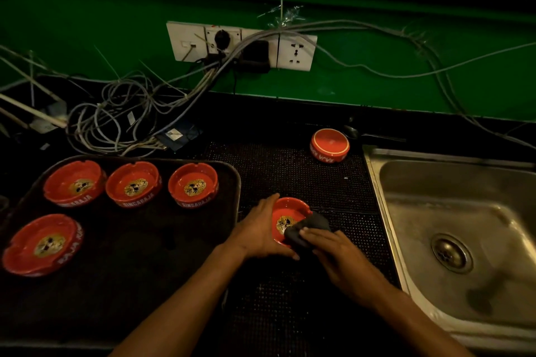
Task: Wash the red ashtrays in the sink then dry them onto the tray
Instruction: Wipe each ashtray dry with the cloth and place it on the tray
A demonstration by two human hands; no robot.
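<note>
A red ashtray (285, 213) with a gold emblem sits on the black mesh mat (290, 174) between tray and sink. My left hand (261, 230) grips its left rim. My right hand (333, 246) presses a dark cloth (309, 227) into its bowl. Several red ashtrays stand upright on the dark tray (162, 255): three in a back row (74, 182) (132, 184) (193, 184) and one at front left (42, 243). Another red ashtray (330, 145) lies upside down at the mat's far end. The steel sink (464, 211) is at the right.
A tangle of grey cables (121, 113) lies at the back left, running up to a white socket strip (240, 45) on the green wall. A spoon (352, 131) rests behind the upturned ashtray. The sink drain (451, 252) is uncovered.
</note>
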